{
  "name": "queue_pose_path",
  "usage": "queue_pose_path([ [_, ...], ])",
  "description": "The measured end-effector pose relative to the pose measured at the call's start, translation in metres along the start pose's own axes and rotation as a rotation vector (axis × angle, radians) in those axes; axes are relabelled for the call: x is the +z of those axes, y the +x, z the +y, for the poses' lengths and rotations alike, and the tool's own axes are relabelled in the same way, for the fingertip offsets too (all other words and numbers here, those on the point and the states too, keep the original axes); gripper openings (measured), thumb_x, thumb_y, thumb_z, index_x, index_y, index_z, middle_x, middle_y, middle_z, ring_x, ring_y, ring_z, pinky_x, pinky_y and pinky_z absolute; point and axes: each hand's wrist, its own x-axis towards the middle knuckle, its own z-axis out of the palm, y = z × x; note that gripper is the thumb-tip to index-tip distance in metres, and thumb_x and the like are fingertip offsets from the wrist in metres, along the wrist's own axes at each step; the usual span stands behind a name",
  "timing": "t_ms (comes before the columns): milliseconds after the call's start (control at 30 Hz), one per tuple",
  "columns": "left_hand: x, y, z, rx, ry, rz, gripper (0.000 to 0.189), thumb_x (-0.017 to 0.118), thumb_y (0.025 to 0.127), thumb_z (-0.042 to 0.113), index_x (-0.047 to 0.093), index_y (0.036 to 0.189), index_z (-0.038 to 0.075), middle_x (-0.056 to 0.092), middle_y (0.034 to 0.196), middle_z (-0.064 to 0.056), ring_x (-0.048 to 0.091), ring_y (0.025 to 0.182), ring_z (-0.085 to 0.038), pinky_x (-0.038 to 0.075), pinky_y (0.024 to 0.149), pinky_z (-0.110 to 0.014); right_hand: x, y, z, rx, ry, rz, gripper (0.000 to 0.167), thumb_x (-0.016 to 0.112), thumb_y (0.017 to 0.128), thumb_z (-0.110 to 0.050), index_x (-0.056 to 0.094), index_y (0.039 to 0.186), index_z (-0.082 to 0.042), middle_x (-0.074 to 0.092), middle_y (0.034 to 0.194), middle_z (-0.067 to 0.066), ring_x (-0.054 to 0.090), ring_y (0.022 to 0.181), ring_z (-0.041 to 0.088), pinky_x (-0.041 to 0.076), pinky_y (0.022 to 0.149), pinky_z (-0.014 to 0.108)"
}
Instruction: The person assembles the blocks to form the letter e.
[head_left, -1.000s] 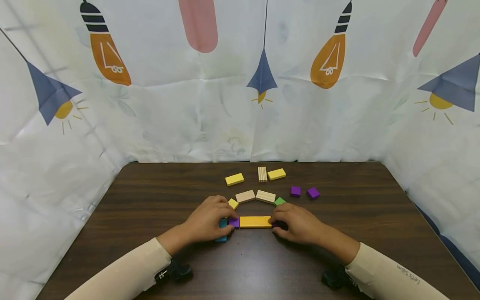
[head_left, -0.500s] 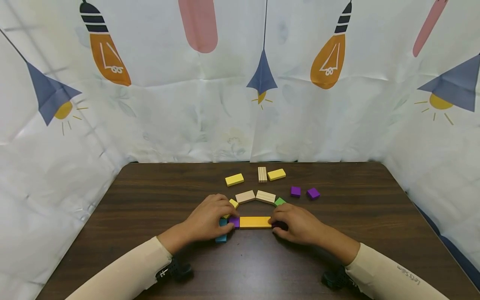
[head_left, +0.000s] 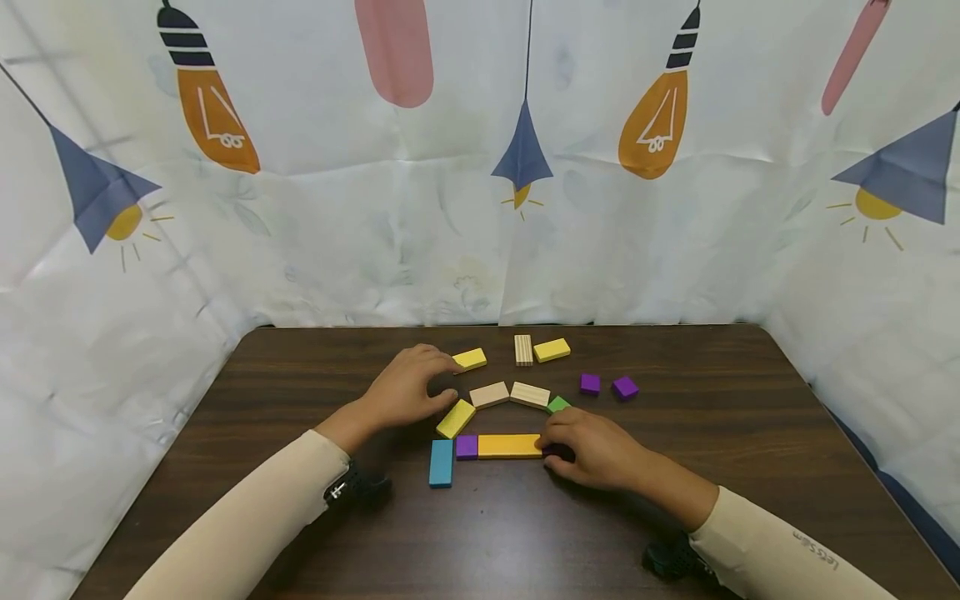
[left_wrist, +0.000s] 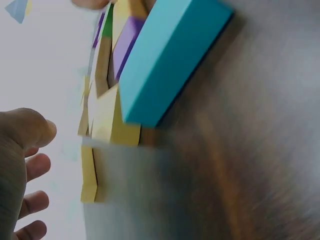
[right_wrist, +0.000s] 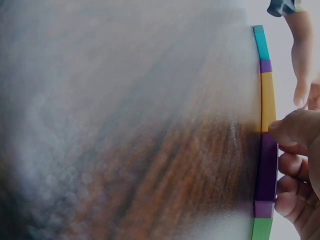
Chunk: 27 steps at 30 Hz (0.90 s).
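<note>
My left hand (head_left: 411,385) hovers at the left with thumb and fingers spread, its fingertips beside a loose yellow block (head_left: 471,360); in the left wrist view nothing lies between thumb and fingers. My right hand (head_left: 596,450) holds the purple block (right_wrist: 267,165) at the right end of a straight row, thumb and curled fingers about it, hiding much of it. That row continues left with a long orange block (head_left: 509,447), a small purple block (head_left: 467,447) and a blue block (head_left: 441,463). Behind it arch a slanted yellow block (head_left: 456,419), two wooden blocks (head_left: 489,395) and a partly covered green block (head_left: 558,405).
Farther back lie a ridged wooden block (head_left: 523,350) and another yellow block (head_left: 552,350). Two purple cubes (head_left: 590,384) sit to the right. A patterned white curtain (head_left: 375,233) rises behind the dark wooden table (head_left: 300,367).
My left hand has left the small purple block and moved away, up to the loose yellow block. The blue and slanted yellow blocks are now uncovered. My right hand stays put.
</note>
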Motion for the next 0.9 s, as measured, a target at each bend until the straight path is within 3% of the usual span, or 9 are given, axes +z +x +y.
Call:
queue_pose_path([
  [333,0.007,0.016,-0.023,-0.124,-0.021,-0.082,0.043,0.072,0.095,0.021,0.065,0.136,0.010,0.065,0.133,-0.007,0.052,0.130,-0.033,0.039,0.107,-0.061,0.001,-0.001,0.001,0.008,0.004,-0.013,0.017,0.077,0.093,-0.021,0.075,0.110,-0.017,0.066,0.107,-0.006,0.062,0.099,0.009,0.056,0.083,0.032],
  [667,0.015,0.028,-0.037,-0.083,-0.027,-0.139,0.043,0.064,0.097,0.013,0.063,0.140,0.013,0.055,0.148,-0.007,0.048,0.135,-0.036,0.038,0.108,-0.061,0.000,0.000,0.000,0.002,0.000,-0.006,0.017,0.078,0.092,-0.020,0.074,0.109,-0.016,0.067,0.107,-0.005,0.063,0.099,0.010,0.056,0.084,0.032],
  [900,0.019,0.031,-0.040,-0.081,-0.008,-0.164,0.038,0.067,0.097,0.015,0.067,0.135,0.014,0.061,0.141,-0.006,0.049,0.133,-0.036,0.039,0.107,-0.060,0.000,0.001,-0.001,0.016,-0.007,-0.017,0.017,0.077,0.093,-0.021,0.074,0.109,-0.017,0.066,0.108,-0.006,0.063,0.100,0.010,0.056,0.084,0.033],
])
